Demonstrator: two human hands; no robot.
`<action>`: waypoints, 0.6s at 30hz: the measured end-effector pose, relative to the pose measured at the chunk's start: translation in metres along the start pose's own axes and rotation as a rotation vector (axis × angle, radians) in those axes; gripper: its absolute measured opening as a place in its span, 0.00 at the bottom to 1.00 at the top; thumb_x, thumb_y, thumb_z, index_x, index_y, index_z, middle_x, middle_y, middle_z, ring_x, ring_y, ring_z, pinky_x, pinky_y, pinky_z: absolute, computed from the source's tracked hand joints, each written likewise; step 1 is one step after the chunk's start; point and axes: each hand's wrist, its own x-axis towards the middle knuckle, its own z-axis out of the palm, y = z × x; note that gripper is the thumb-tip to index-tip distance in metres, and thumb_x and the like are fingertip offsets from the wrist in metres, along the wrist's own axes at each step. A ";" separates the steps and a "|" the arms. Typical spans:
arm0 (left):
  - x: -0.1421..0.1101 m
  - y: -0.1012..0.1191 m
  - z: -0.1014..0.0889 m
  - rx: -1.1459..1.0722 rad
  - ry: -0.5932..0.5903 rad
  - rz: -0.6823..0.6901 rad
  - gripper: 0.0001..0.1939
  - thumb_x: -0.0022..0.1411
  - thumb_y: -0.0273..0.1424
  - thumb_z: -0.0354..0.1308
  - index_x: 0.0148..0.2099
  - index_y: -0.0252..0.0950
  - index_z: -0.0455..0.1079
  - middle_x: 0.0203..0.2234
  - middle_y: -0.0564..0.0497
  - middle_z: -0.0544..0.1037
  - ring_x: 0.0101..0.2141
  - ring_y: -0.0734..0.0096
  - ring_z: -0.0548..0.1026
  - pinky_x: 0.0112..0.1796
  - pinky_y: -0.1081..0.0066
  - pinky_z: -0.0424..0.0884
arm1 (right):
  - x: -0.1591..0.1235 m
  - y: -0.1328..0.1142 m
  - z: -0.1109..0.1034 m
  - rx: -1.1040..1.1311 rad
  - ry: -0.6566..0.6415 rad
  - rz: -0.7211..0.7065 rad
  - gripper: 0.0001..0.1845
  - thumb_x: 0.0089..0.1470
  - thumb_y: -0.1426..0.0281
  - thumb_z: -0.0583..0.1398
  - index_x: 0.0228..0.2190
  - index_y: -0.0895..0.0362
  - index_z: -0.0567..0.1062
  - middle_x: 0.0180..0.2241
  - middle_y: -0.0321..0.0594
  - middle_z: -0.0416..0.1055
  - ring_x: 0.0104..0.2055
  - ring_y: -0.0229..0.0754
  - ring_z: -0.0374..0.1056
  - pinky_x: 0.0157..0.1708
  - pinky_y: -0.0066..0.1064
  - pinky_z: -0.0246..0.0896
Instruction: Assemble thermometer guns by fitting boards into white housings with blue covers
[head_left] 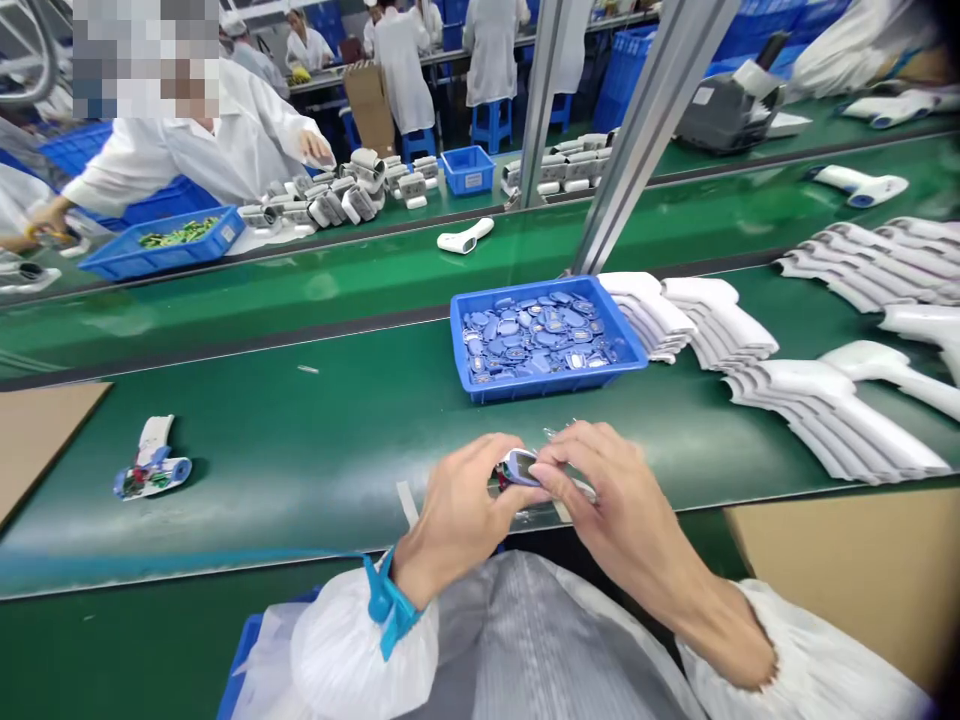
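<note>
Both my hands meet low in the view over the green conveyor belt (315, 440). My left hand (457, 510) and my right hand (607, 490) grip a small oval blue-and-white plastic part (517, 467), and my fingers hide much of it. Straight ahead, a blue plastic tray (525, 390) holds a heap of similar blue parts. Stacks of white plastic thermometer-shaped housings (832, 410) lie to its right. Out at the left lies a partly assembled white housing (154, 462) with blue parts and exposed electronics.
A co-worker's white-sleeved hand (315, 148) works beyond, near grey-white assembled units (345, 190) and a blue tray of green circuit boards (161, 245). Aluminium posts (652, 130) rise between the belts. Cardboard sheets (847, 580) lie at both sides.
</note>
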 end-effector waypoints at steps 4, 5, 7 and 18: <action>0.008 -0.009 0.001 0.073 0.216 -0.181 0.10 0.67 0.39 0.61 0.43 0.38 0.71 0.35 0.52 0.78 0.35 0.67 0.74 0.39 0.69 0.65 | 0.005 0.018 -0.015 -0.053 0.121 0.086 0.15 0.68 0.59 0.54 0.33 0.52 0.73 0.34 0.38 0.73 0.36 0.44 0.67 0.37 0.37 0.57; 0.011 -0.013 -0.001 -0.009 0.267 -0.250 0.12 0.65 0.40 0.62 0.43 0.37 0.71 0.34 0.51 0.78 0.34 0.68 0.74 0.37 0.69 0.66 | 0.003 0.031 -0.014 -0.078 0.129 0.130 0.17 0.67 0.56 0.54 0.32 0.52 0.73 0.32 0.39 0.73 0.35 0.44 0.67 0.36 0.37 0.57; 0.016 -0.019 -0.006 -0.287 0.300 -0.386 0.18 0.62 0.43 0.64 0.46 0.35 0.70 0.34 0.49 0.78 0.31 0.68 0.75 0.33 0.70 0.68 | -0.003 0.060 -0.005 -0.172 0.106 0.193 0.22 0.67 0.51 0.52 0.29 0.52 0.72 0.30 0.40 0.72 0.33 0.45 0.67 0.33 0.36 0.56; 0.011 -0.016 -0.037 -0.644 0.227 -0.656 0.35 0.46 0.50 0.75 0.50 0.34 0.75 0.38 0.46 0.80 0.35 0.68 0.75 0.32 0.75 0.70 | -0.029 0.181 -0.125 -0.718 0.389 0.492 0.27 0.61 0.49 0.55 0.45 0.60 0.74 0.47 0.64 0.70 0.48 0.63 0.67 0.41 0.50 0.60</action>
